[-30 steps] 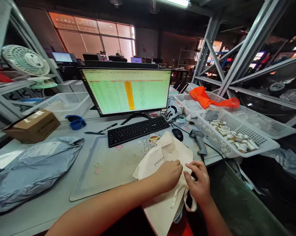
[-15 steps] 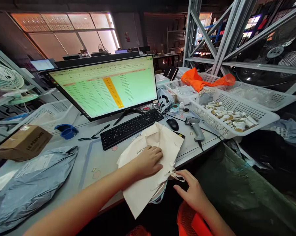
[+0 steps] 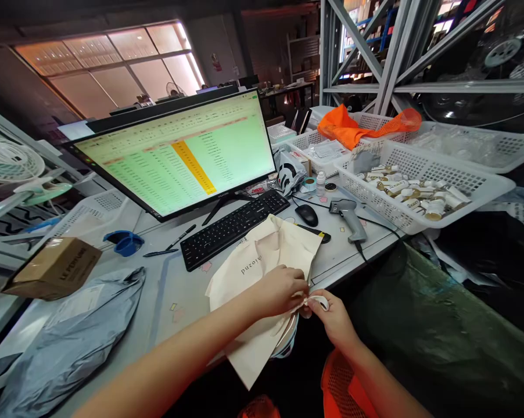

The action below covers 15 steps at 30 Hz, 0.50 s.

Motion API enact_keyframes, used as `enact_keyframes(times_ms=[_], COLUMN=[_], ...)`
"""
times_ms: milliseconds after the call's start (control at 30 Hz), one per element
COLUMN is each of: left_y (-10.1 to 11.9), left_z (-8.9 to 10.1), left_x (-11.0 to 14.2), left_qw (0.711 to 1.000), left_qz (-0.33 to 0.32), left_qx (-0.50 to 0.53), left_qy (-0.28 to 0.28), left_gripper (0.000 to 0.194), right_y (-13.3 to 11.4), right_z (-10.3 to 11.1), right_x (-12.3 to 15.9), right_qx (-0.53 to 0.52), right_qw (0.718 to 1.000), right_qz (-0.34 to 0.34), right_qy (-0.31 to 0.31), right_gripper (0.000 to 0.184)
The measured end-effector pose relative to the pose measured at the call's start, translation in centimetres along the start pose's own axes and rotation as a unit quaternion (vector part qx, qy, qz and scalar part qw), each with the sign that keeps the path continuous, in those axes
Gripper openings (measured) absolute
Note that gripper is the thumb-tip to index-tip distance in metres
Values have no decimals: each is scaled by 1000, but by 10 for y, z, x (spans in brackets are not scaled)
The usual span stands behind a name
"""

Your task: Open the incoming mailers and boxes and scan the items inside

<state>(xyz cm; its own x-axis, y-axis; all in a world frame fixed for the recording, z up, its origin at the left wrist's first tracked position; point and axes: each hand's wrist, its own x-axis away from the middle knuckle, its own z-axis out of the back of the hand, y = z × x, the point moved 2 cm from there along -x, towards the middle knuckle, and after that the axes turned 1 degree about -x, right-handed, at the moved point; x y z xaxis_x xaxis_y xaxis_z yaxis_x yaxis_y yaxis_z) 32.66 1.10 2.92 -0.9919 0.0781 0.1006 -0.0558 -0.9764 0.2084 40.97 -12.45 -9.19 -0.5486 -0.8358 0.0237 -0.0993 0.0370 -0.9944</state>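
A cream cloth bag [image 3: 262, 261] printed with dark letters lies over the desk's front edge, in front of the black keyboard [image 3: 236, 227]. My left hand [image 3: 282, 290] is closed on the bag's right edge near its drawstring. My right hand [image 3: 329, 316] pinches the white drawstring loop [image 3: 318, 301] just off the desk edge. The two hands nearly touch. A rounded object shows under the hanging part of the bag, mostly hidden.
A monitor [image 3: 179, 157] shows a green spreadsheet. A mouse [image 3: 308, 215] and barcode scanner [image 3: 349, 212] lie right of the keyboard. White baskets [image 3: 475, 194] with small bottles stand at right. A grey mailer bag [image 3: 70, 331], cardboard box [image 3: 55, 270] and pens lie at left. An orange basket [image 3: 344, 389] sits below.
My left hand slid from flat on the bag to its right edge and closed. My right hand rose from below the desk edge and pinched the drawstring loop.
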Motion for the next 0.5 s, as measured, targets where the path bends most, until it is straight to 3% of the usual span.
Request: enact_keyframes(times_ms=[200,400,500], left_y=[7,13,13], left_z=[3,-2,-5], left_x=[10,7,5], left_qw=[998,993,996], left_qz=[-33,-19,9], left_qx=[-55,-118,-89], left_qy=[16,11,24], left_gripper=[22,20,21], right_y=[-12,-19,-16], right_z=[-1,-7,-8], right_x=[-3,-4,-6], right_qx=[-71,-147,-174], right_qw=[997,987,982], right_qz=[-11,-64,-59], right_qy=[-16,-28,-31], right_gripper=[44,47,45])
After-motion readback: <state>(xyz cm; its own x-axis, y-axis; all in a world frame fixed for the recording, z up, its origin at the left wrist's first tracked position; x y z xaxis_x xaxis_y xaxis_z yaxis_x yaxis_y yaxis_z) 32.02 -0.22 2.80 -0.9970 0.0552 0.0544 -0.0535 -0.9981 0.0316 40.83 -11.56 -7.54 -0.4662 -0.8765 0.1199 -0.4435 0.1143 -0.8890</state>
